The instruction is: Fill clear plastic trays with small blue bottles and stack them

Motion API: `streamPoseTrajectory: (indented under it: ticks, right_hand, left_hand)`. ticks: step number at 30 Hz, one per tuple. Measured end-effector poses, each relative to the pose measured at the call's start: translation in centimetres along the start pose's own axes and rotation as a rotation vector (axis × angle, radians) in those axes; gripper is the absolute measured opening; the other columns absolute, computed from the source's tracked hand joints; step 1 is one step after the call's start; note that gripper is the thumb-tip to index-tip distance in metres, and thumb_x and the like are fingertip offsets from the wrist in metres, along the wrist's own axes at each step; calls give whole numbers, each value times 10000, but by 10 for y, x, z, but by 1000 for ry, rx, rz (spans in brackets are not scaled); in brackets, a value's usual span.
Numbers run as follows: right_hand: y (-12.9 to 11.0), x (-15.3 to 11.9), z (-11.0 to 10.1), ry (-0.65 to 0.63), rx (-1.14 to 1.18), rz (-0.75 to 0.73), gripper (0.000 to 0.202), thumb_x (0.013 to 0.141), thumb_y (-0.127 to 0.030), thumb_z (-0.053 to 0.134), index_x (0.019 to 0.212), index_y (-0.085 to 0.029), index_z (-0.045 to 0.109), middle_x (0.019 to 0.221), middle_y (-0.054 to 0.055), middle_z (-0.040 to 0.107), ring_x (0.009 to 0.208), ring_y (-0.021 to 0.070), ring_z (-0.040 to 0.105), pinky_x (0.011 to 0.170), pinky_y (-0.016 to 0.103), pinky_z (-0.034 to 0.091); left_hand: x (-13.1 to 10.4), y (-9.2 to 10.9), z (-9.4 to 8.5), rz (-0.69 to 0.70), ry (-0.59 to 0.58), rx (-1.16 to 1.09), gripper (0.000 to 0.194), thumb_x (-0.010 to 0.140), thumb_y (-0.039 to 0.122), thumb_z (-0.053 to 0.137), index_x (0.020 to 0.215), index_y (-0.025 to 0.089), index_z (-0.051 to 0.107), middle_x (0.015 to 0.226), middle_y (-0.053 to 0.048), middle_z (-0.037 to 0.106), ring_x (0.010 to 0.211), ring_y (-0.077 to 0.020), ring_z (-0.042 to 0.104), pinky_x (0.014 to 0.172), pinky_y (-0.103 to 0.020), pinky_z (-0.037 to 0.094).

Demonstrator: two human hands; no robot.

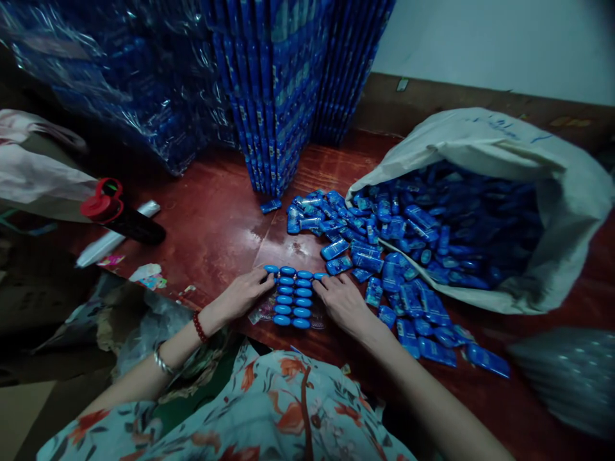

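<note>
Two short columns of small blue packs stand close together at the near edge of the red-brown table, their bright rounded ends facing up. My left hand is at the far left corner of the columns, fingers closed on a blue pack. At the far right corner, my right hand grips another blue pack with its fingertips. Both thumbs are partly hidden. Just beyond my right hand, loose blue packs lie in a heap.
A white sack on the right spills blue packs onto the table. Tall stacks of blue packs rise at the back, with plastic-wrapped bundles beside them. A dark bottle with a red lid lies left. Clear plastic sits at right.
</note>
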State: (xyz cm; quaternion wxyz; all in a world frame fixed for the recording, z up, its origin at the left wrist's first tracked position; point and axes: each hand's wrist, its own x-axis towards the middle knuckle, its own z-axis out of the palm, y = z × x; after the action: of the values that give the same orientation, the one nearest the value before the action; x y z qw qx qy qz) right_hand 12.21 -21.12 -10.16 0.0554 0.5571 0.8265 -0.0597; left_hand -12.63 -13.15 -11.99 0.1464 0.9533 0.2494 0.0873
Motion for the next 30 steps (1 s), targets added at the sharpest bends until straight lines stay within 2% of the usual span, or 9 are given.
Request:
streamPoseTrajectory:
  ticks: [3, 6, 10, 14, 16, 18, 22, 26, 30]
  right_hand:
    - [-4, -1, 12, 76, -32, 42, 316, 880, -81, 397, 1128, -148, 580, 996, 102, 629, 864, 189, 571, 777, 317, 336]
    - [-6, -12, 29, 285, -58, 83, 321, 916, -151, 401, 1200, -167, 552, 1006, 99, 642, 839, 169, 581, 752, 297, 358]
    - [7, -29, 42, 520, -2, 189, 369, 922, -208, 436, 1285, -190, 498, 1039, 73, 647, 767, 138, 581, 703, 260, 396]
    - [42, -23, 42, 369, 22, 293, 383, 860, -74, 419, 1178, -210, 586, 1060, 63, 641, 868, 176, 571, 719, 266, 436]
    - [56, -9, 39, 212, -15, 264, 426, 831, -49, 423, 1194, -213, 573, 1138, 76, 615, 962, 218, 550, 741, 300, 451]
    - [62, 4, 35, 103, -57, 239, 462, 831, -48, 414, 1250, -208, 525, 1196, 102, 579, 1008, 242, 535, 767, 330, 458]
    - [52, 15, 31, -9, -97, 259, 425, 857, -73, 379, 1260, -150, 490, 1170, 166, 557, 958, 232, 570, 737, 311, 470]
    - [36, 1, 33, -35, -45, 336, 403, 881, -144, 381, 1279, -140, 445, 1083, 166, 584, 901, 231, 608, 612, 268, 468]
    - [33, -29, 40, 124, 296, 477, 375, 885, -212, 414, 1255, -156, 425, 921, 95, 634, 771, 197, 644, 593, 257, 475]
  left_hand:
    - [-1, -1, 4, 65, 51, 54, 302, 958, 166, 269, 1143, 146, 508, 979, -100, 589, 892, -165, 550, 780, -269, 471]
    - [-13, -4, 15, 103, 169, 160, 349, 951, 141, 259, 1223, 139, 478, 1018, -122, 593, 939, -182, 553, 799, -283, 467]
    - [-19, -12, 21, 20, 353, 157, 352, 933, 199, 380, 1271, 218, 480, 1091, -108, 582, 935, -186, 562, 788, -297, 474]
    - [25, -36, 13, -213, 557, -137, 279, 939, 226, 381, 1127, 176, 582, 919, -72, 598, 798, -141, 574, 707, -243, 481]
    - [63, -53, 9, -234, 494, -242, 264, 932, 276, 406, 1052, 162, 612, 910, -70, 602, 794, -145, 582, 727, -253, 487]
    - [102, -67, 7, -261, 340, -269, 314, 894, 330, 486, 1139, 152, 569, 1046, -100, 588, 928, -187, 584, 833, -303, 477]
    - [157, -81, 11, -369, 70, -223, 678, 749, 390, 668, 1314, 129, 401, 1182, -150, 505, 1064, -284, 543, 909, -395, 445]
    - [170, -84, 20, -356, 7, -234, 660, 720, 291, 677, 1302, 137, 407, 1176, -135, 466, 995, -272, 570, 888, -399, 457]
    - [145, -91, 24, -319, 77, -277, 642, 723, 187, 637, 1317, 162, 395, 1224, -113, 426, 1084, -243, 518, 979, -381, 401]
